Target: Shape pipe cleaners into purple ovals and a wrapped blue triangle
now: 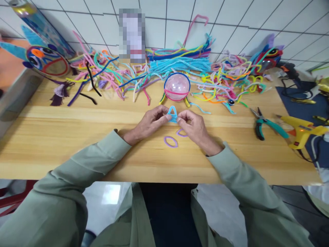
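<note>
Between my two hands is a light-blue pipe cleaner (172, 115) bent into a pointed arch with several rows across its lower part. My left hand (156, 120) pinches its left side between thumb and fingers. On the opposite side, my right hand (192, 124) grips the right edge the same way. Below them on the wooden table lies a purple pipe-cleaner loop (170, 141), pointed at its ends. A second purple loop (181, 132) is partly covered by my right hand. Just beyond my hands stands a clear plastic ball (177, 86) ringed with blue and pink pipe cleaners.
Heaps of coloured pipe cleaners (180, 64) line the back against the tiled wall. Pliers (269, 125) and a yellow glue gun (300, 130) with a cord lie at right. A decorated blue figure (46, 60) stands at back left, a red one (268, 60) at back right.
</note>
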The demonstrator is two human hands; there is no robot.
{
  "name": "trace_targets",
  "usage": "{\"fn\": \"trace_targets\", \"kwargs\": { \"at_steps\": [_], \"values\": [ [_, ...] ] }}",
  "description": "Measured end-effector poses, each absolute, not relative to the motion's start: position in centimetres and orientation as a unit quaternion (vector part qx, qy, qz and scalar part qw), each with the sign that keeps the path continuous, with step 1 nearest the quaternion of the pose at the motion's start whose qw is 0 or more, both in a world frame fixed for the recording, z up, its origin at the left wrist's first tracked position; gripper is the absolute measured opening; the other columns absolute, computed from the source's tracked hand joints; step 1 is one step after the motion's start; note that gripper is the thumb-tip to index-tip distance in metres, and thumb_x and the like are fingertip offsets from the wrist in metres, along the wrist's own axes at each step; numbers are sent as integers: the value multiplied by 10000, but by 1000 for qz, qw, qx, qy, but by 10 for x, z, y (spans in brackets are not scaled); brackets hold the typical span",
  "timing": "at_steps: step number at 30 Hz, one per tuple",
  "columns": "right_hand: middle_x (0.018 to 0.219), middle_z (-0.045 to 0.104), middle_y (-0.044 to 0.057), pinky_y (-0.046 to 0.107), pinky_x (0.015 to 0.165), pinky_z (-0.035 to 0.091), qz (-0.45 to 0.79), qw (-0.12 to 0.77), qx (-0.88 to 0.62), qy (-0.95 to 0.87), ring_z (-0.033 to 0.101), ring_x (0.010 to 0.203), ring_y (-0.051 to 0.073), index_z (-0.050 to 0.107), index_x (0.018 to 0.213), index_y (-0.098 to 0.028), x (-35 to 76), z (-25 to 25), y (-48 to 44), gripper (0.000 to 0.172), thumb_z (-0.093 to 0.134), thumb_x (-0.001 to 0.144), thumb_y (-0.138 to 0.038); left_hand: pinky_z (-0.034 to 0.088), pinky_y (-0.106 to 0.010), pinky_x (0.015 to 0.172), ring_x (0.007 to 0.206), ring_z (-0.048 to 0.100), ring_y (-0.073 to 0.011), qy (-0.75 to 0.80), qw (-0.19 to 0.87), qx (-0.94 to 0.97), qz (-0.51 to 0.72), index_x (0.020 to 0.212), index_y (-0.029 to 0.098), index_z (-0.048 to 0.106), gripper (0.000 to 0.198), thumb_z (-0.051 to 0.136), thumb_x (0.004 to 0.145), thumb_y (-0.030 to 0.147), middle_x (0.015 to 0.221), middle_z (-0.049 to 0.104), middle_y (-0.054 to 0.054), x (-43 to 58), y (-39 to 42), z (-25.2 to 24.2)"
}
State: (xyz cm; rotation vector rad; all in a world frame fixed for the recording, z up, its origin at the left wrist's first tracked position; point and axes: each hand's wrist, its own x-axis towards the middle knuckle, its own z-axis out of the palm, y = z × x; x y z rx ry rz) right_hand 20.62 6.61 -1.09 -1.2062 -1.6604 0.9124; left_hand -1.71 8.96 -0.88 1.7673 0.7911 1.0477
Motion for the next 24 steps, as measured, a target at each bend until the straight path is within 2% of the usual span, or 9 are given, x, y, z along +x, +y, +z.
{"fn": "trace_targets", "kwargs": {
  "at_steps": [3, 7, 12, 15, 19, 22, 24],
  "values": [
    [737, 662, -42, 257, 573, 480, 360, 444, -480, -665, 587, 652, 131, 664, 859, -231, 208, -10, 68, 112, 710, 922, -311, 435, -281, 647, 698, 528, -139, 318, 470, 716, 405, 897, 193, 682, 476, 737, 1016, 650, 793, 633, 3, -17, 93, -11],
    [817, 701, -29, 280, 645, 517, 379, 452, -464, -661, 639, 720, 143, 678, 938, -235, 208, -13, 69, 103, 707, 940, -334, 370, -277, 605, 648, 448, -125, 315, 484, 711, 402, 800, 200, 600, 544, 724, 1007, 687, 724, 547, 27, -15, 95, -15],
    [816, 685, -25, 298, 686, 520, 362, 455, -459, -672, 632, 742, 149, 674, 919, -233, 206, -13, 68, 132, 728, 940, -352, 359, -282, 593, 639, 441, -124, 306, 465, 728, 400, 801, 196, 610, 541, 701, 1028, 678, 724, 539, 23, -14, 93, -13],
    [793, 664, -27, 304, 680, 519, 318, 458, -452, -696, 612, 727, 151, 661, 883, -238, 206, -12, 68, 146, 731, 952, -346, 357, -265, 563, 609, 436, -113, 296, 426, 747, 416, 898, 193, 674, 441, 702, 1056, 604, 708, 529, 37, -14, 92, -15],
    [846, 702, -1, 364, 746, 568, 197, 467, -428, -748, 642, 783, 186, 695, 914, -264, 209, -10, 67, 66, 713, 977, -273, 389, -232, 540, 581, 471, -83, 289, 317, 763, 484, 1112, 203, 715, 303, 771, 1036, 491, 822, 627, 22, -12, 93, -22],
    [967, 756, 36, 435, 840, 605, 92, 485, -390, -778, 705, 897, 230, 729, 977, -293, 211, -9, 66, 68, 711, 987, -229, 476, -231, 599, 658, 586, -89, 260, 251, 776, 517, 1088, 214, 709, 207, 747, 1059, 416, 1002, 738, -45, -12, 93, -24],
    [1022, 769, 46, 458, 870, 619, 45, 491, -367, -789, 731, 949, 246, 746, 1028, -311, 213, -8, 64, 120, 707, 994, -203, 549, -250, 680, 790, 698, -127, 243, 228, 784, 523, 1054, 220, 705, 156, 712, 1084, 374, 1022, 780, -64, -12, 91, -23]
  ]
}}
